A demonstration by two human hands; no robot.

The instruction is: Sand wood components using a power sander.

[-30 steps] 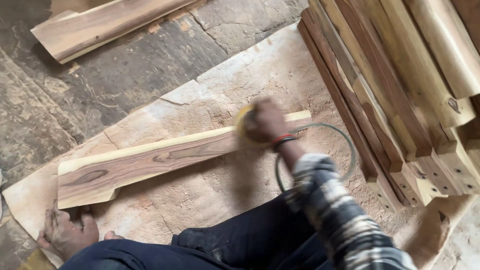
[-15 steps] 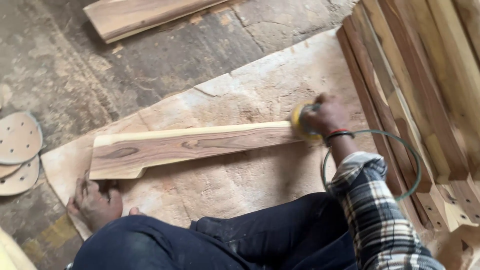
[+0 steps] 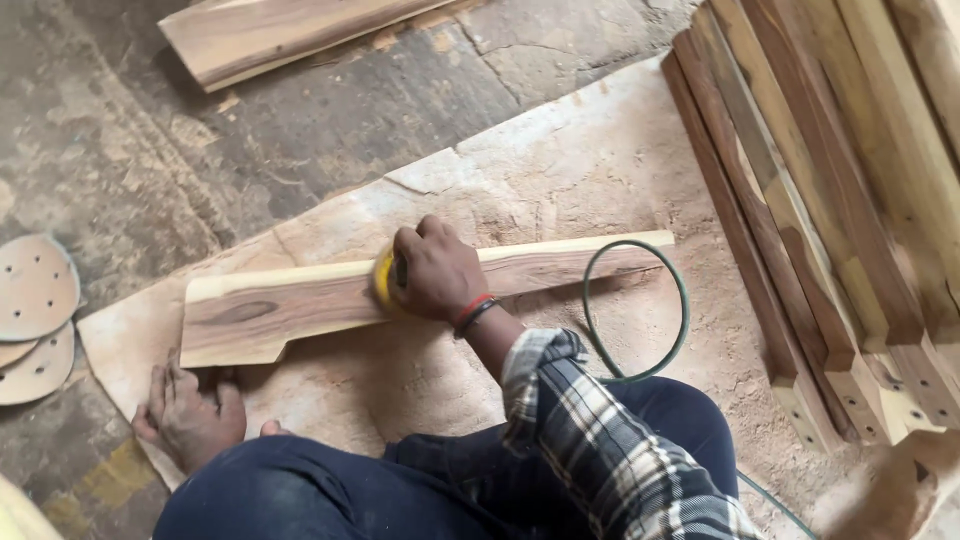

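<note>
Below, seen from the head camera: right hand [image 3: 437, 272] clamped over a yellow sander [image 3: 384, 280], fingers curled round its top, pressing it onto a long wooden plank [image 3: 290, 305]. Sander mostly hidden under the palm, only a yellow edge showing at the hand's left side. Sitting roughly at the plank's middle. Red and black bands round the wrist, plaid sleeve [image 3: 600, 440] behind it.

Plank lying flat and slightly tilted across a dusty sheet of plywood [image 3: 560, 170], pale along the upper edge, darker brown grain below, a notch cut at the lower left corner. Green cable [image 3: 680, 300] looping in an arc just right of the hand, crossing the plank's right end.

Left hand [image 3: 190, 415] spread flat on the sheet just below the plank's left end, fingers splayed, gripping nothing, fingertips close to the notched corner; cannot tell whether touching the wood. Dark trousers [image 3: 400, 490] filling the bottom edge.

Off to the left on the concrete floor [image 3: 130, 150], round sanding discs [image 3: 35, 285] overlapping one another. At top, another plank [image 3: 280, 35] lying well apart. At right, a stack of wooden lengths [image 3: 850, 200] laid side by side, just beside the sheet.
</note>
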